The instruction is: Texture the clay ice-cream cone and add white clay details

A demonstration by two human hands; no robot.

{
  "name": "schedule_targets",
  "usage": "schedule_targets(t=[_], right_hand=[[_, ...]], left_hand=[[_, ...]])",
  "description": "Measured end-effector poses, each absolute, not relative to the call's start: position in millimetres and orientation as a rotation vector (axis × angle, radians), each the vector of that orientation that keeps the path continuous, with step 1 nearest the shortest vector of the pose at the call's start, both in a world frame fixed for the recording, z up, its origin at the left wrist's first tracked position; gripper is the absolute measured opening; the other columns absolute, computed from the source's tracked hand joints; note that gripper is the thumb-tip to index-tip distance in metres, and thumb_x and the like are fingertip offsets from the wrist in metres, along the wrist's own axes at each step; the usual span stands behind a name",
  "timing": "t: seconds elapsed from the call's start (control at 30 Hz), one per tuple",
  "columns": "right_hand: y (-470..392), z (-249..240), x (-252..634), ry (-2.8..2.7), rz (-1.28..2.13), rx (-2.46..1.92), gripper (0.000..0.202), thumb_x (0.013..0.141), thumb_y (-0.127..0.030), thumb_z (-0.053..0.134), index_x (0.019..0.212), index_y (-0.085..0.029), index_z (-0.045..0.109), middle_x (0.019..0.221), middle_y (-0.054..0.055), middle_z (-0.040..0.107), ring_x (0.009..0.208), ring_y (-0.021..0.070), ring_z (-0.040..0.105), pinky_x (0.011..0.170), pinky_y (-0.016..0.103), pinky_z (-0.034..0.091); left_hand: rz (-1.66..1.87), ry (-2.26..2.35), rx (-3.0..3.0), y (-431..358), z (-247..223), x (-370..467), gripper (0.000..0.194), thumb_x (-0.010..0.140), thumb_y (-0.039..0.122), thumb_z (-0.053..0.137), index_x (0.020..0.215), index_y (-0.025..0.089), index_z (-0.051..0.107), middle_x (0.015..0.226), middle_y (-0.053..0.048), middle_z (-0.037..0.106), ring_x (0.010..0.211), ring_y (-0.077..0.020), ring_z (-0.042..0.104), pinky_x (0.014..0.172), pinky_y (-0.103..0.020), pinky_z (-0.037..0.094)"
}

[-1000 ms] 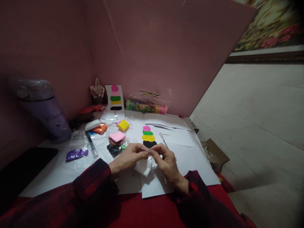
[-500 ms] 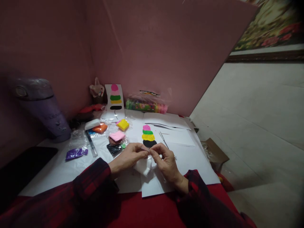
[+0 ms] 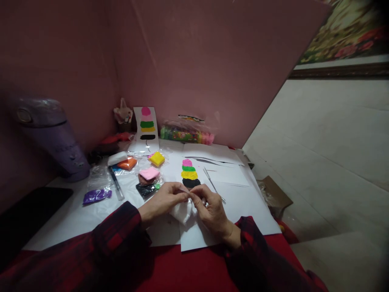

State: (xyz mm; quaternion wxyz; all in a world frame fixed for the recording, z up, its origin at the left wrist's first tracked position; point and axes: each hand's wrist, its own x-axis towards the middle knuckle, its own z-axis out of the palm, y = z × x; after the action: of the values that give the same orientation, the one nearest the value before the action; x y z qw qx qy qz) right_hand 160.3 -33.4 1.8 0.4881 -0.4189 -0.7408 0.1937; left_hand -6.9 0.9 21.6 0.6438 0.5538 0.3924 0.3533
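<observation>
My left hand [image 3: 165, 199] and my right hand [image 3: 211, 209] meet over the white paper [image 3: 200, 241], fingertips pinched together. What lies between the fingertips is too small to make out. Just under them is a crumpled white tissue [image 3: 182, 213], partly covered by the fingers; I cannot tell whether it is held. Directly beyond the hands, a clay picture on the paper shows pink [image 3: 187, 162], green [image 3: 189, 169], yellow [image 3: 189, 175] and black [image 3: 191, 183] layers stacked in a column. A slim metal tool [image 3: 212, 181] lies to its right.
Clay packets, including yellow [image 3: 157, 159], pink [image 3: 149, 173], orange [image 3: 127, 163] and purple [image 3: 97, 196], lie at the left by a pen [image 3: 116, 184]. A drawn card [image 3: 147, 142] leans on the wall. A purple bottle [image 3: 62, 142] stands far left; a cardboard box [image 3: 278, 192] is at the right.
Both hands stay pinched together at nearly the same place, with only slight finger movement. The whole view has shifted a little; the things on the table lie as before.
</observation>
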Motion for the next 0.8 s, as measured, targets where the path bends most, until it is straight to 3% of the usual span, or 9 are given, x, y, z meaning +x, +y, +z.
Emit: schedule_targets(t=[0.4,0.8], right_hand=[[-31.4,-3.8,159.7,-1.814,0.277,-1.021,0.009,0.092,-0.016,0.056,0.087,-0.020,0.063,0.077,0.002,0.063,0.066,0.0145,0.058,0.059,0.026,0.044],[-28.6,-5.2,161.6,-1.869,0.250,-0.938,0.012,0.089,-0.008,0.056,0.089,-0.019,0.062,0.083,0.005,0.061,0.078,0.0178,0.060,0.069,0.029,0.048]], left_hand=[[0.774,0.959,1.331,-0.4,21.8,-6.6,0.027,0.062,0.034,0.072,0.075,0.012,0.067,0.066,0.000,0.063,0.062,-0.0121,0.050,0.060,-0.025,0.033],[0.747,0.968,1.378,-0.5,22.0,-4.0,0.018,0.061,0.029,0.067,0.069,0.014,0.065,0.066,0.000,0.062,0.064,-0.0128,0.051,0.062,-0.025,0.034]])
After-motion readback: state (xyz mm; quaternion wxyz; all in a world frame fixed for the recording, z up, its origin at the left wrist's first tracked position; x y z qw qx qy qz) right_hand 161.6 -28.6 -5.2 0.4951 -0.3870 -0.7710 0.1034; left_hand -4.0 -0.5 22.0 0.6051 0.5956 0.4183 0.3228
